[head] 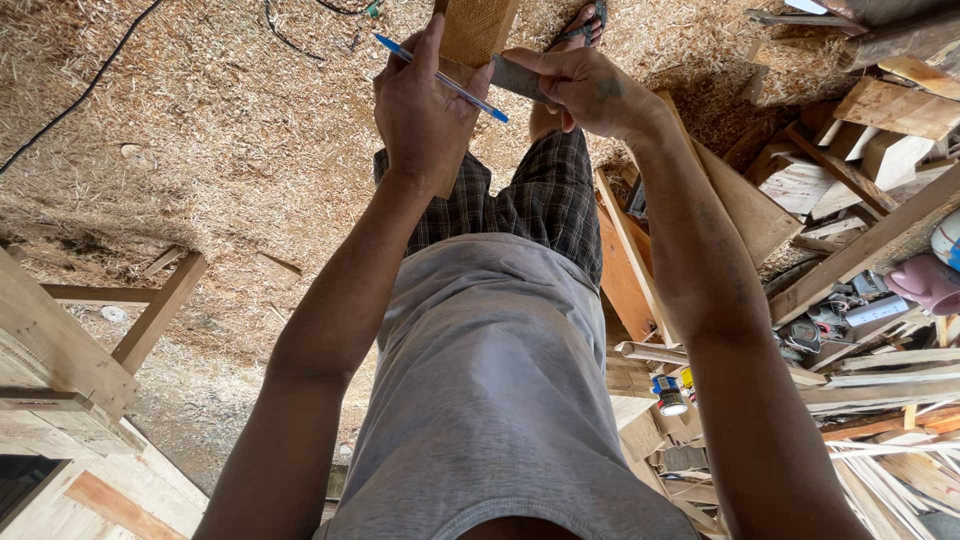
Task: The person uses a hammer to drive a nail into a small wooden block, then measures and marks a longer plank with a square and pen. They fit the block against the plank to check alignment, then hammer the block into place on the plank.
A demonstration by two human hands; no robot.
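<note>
Head view shows your left hand (425, 105) wrapped around a wooden post (477, 28), a blue pen (440, 77) pinned under its fingers and slanting down toward your right hand (585, 90). That hand pinches a grey metal blade (522, 78) against the post. Left of the post lies open sawdust floor (200, 150); right of it, stacked offcuts (860, 150).

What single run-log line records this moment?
left hand: blue pen, wooden piece | right hand: grey flat tool | floor: sawdust
</note>
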